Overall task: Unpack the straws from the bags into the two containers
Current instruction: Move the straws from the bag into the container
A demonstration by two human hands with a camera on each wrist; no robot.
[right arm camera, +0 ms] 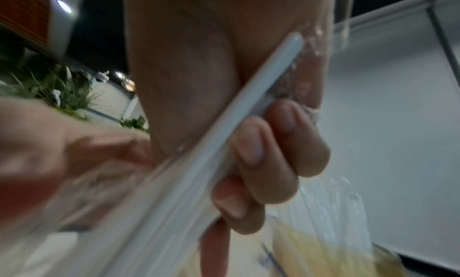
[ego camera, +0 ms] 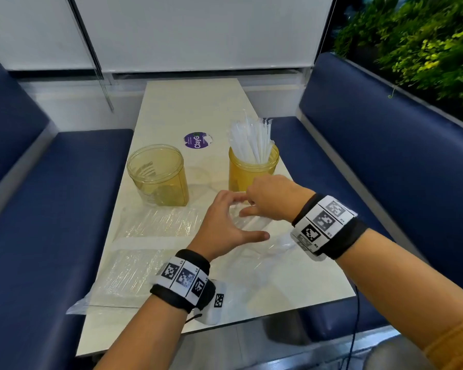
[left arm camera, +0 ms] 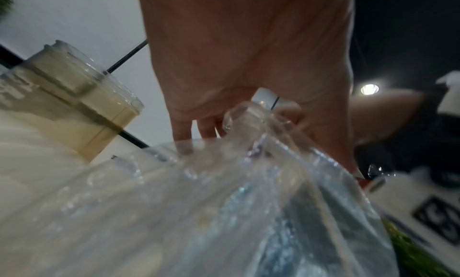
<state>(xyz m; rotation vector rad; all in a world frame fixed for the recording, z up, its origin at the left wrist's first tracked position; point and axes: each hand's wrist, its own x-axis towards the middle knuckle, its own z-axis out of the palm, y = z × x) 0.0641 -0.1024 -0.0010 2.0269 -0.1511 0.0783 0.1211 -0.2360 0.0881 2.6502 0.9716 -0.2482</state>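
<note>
A pale worktop [ego camera: 187, 108] runs away between two blue benches [ego camera: 38, 182], and on it, from big to small, lie two full clear bags [ego camera: 155, 222] at the near left, one behind the other, with a looser bag [ego camera: 254, 225] under the hands at centre. Beyond them stand two amber jars: the left jar [ego camera: 158, 177] has no straws in it, while the right jar [ego camera: 253, 169] carries a fan of white straws [ego camera: 251, 140] leaning out over its rim. A purple sticker [ego camera: 197, 141] sits between the jars, further back. The left hand [ego camera: 225, 222] spreads over the loose bag, thumb wide; in the left wrist view its fingers [left arm camera: 183, 131] press down on the film rather than close round it. The right hand [ego camera: 270, 198] hangs just before the right jar, and in the right wrist view its fingers [right arm camera: 261, 163] are curled round a white straw [right arm camera: 224, 133] that runs back into the bag's mouth. The risk, as I judge it, lies in the pull: the film is slack and slippery, so if the left hand slips the whole bag may drag along and spill straws across the worktop or off its right edge. The right jar is also crowded and close to the knuckles; a careless lift could knock it or tip the leaning straws out.
</note>
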